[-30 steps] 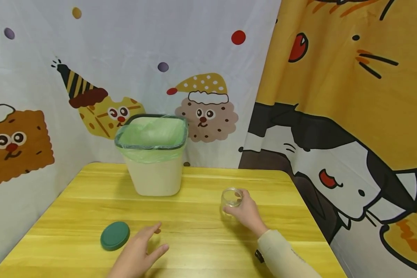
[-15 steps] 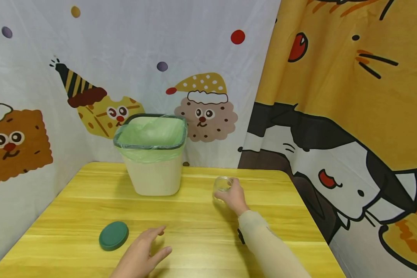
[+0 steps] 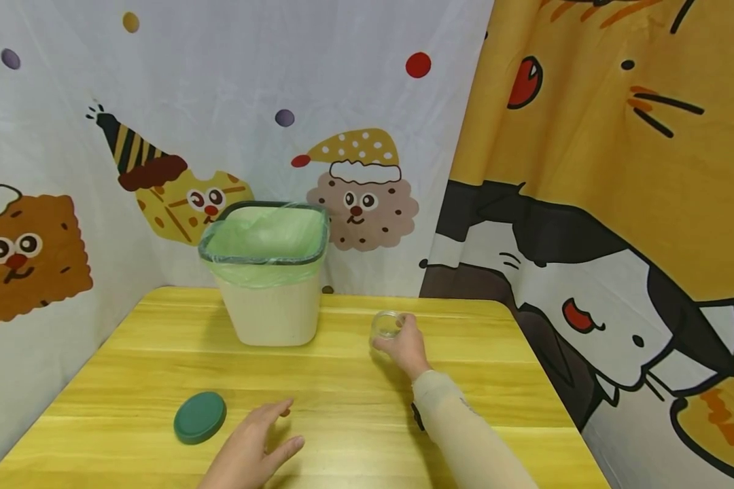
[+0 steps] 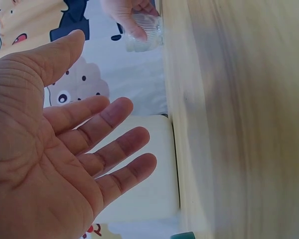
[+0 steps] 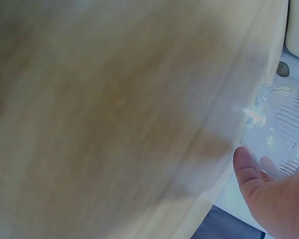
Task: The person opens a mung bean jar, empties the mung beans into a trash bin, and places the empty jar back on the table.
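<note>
A clear ribbed glass jar, lidless, stands toward the back of the table with my right hand gripping its right side. The right wrist view shows the jar between thumb and fingers, its ribs plain to see. My left hand hovers over the front of the table and holds nothing; its fingers are loosely spread in the left wrist view. Left of that hand a round green lid lies on the wood, apart from the fingers.
A cream bin lined with a green bag stands at the back left of the table, to the left of the jar. The yellow wooden table ends at a cartoon-printed curtain behind.
My right hand has carried the jar left and toward the back of the table, mostly in the first half second. The left hand has shifted slightly right; the lid stays put.
</note>
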A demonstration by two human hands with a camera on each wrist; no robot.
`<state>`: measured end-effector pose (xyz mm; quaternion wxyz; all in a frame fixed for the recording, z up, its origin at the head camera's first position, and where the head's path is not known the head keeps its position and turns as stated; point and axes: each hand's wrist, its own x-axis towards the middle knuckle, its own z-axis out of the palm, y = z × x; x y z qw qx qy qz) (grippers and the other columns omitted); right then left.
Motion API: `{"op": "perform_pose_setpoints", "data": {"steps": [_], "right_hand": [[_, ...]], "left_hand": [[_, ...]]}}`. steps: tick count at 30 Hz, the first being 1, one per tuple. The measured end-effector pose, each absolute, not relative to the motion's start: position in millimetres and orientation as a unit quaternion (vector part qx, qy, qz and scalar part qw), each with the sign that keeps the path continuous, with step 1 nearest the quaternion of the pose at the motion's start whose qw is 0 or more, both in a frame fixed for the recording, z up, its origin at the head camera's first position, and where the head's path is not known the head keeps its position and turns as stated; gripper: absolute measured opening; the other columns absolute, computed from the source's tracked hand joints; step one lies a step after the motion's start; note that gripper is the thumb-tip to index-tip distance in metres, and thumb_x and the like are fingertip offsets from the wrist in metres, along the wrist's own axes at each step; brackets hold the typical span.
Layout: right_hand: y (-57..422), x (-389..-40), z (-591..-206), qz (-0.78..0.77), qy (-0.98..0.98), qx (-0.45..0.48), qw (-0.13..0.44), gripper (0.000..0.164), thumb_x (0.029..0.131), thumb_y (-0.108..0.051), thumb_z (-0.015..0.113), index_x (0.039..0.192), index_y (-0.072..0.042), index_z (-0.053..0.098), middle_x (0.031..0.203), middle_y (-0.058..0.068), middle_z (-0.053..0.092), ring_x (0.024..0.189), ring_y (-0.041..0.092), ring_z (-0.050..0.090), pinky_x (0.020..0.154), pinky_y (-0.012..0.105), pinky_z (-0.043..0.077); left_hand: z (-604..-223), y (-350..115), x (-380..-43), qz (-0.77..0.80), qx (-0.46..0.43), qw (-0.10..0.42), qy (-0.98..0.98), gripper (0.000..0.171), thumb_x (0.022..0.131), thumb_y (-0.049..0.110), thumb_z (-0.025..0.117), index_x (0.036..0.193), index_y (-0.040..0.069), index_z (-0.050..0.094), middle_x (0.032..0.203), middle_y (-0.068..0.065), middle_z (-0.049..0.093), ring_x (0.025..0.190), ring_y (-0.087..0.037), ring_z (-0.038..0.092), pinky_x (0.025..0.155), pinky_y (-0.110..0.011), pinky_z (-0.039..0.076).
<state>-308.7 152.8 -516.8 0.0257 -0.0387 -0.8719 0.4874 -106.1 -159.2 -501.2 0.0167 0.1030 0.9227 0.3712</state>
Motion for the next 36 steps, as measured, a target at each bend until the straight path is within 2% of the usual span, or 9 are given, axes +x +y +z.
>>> {"op": "perform_pose_setpoints", "data": {"steps": [6, 13, 17, 20, 25, 30, 36], "right_hand": [[151, -309, -517, 0.482, -0.875, -0.040, 0.019, 0.103, 0.090, -0.021, 0.098, 0.171, 0.004, 0.038, 0.171, 0.033, 0.055, 0.138, 0.050, 0.070, 0.120, 0.063, 0.061], [157, -303, -518, 0.472, -0.881, -0.034, 0.015, 0.131, 0.090, -0.032, 0.101, 0.183, 0.002, 0.017, 0.175, 0.038, 0.049, 0.153, 0.057, 0.059, 0.130, 0.071, 0.050], [168, -295, -515, 0.464, -0.885, -0.021, 0.015, 0.137, 0.091, -0.040, 0.100, 0.185, 0.002, 0.009, 0.180, 0.039, 0.041, 0.164, 0.059, 0.049, 0.136, 0.075, 0.042], [179, -287, -512, 0.444, -0.896, -0.012, 0.012, 0.139, 0.093, -0.046, 0.098, 0.185, 0.002, 0.006, 0.184, 0.039, 0.034, 0.170, 0.060, 0.039, 0.139, 0.076, 0.036], [205, -272, -507, 0.404, -0.915, -0.004, 0.006, 0.139, 0.095, -0.053, 0.096, 0.185, 0.004, 0.006, 0.185, 0.040, 0.029, 0.173, 0.062, 0.032, 0.139, 0.077, 0.033], [238, -253, -506, 0.360, -0.933, -0.003, -0.002, 0.132, 0.101, -0.056, 0.089, 0.185, 0.005, 0.007, 0.187, 0.040, 0.023, 0.175, 0.063, 0.023, 0.142, 0.077, 0.029], [282, -228, -502, 0.308, -0.951, -0.006, -0.017, 0.126, 0.107, -0.061, 0.080, 0.184, 0.007, 0.006, 0.188, 0.040, 0.019, 0.175, 0.066, 0.014, 0.141, 0.081, 0.025]], "left_hand": [[-503, -159, -107, 0.374, 0.110, 0.019, 0.921, 0.073, 0.105, 0.044, 0.088, 0.160, 0.002, 0.066, 0.150, -0.015, 0.077, 0.133, -0.041, 0.074, 0.103, -0.061, 0.068], [-504, -159, -105, 0.372, 0.107, 0.018, 0.922, 0.073, 0.105, 0.044, 0.089, 0.160, 0.003, 0.067, 0.153, -0.017, 0.075, 0.138, -0.045, 0.072, 0.109, -0.066, 0.065], [-503, -158, -105, 0.368, 0.090, 0.016, 0.925, 0.073, 0.103, 0.044, 0.090, 0.160, 0.005, 0.067, 0.156, -0.021, 0.073, 0.144, -0.049, 0.069, 0.114, -0.070, 0.063], [-503, -160, -105, 0.359, 0.083, 0.013, 0.929, 0.074, 0.103, 0.045, 0.091, 0.161, 0.007, 0.067, 0.159, -0.022, 0.070, 0.147, -0.051, 0.067, 0.115, -0.072, 0.062], [-502, -164, -106, 0.349, 0.079, 0.008, 0.934, 0.073, 0.102, 0.046, 0.091, 0.161, 0.008, 0.067, 0.161, -0.023, 0.069, 0.148, -0.051, 0.066, 0.115, -0.071, 0.062], [-503, -167, -106, 0.352, 0.080, 0.012, 0.933, 0.074, 0.103, 0.046, 0.091, 0.161, 0.007, 0.067, 0.161, -0.026, 0.068, 0.149, -0.054, 0.064, 0.116, -0.073, 0.061], [-503, -174, -109, 0.346, 0.075, 0.010, 0.935, 0.073, 0.103, 0.047, 0.090, 0.160, 0.006, 0.067, 0.161, -0.024, 0.068, 0.150, -0.053, 0.064, 0.117, -0.072, 0.060]]}}
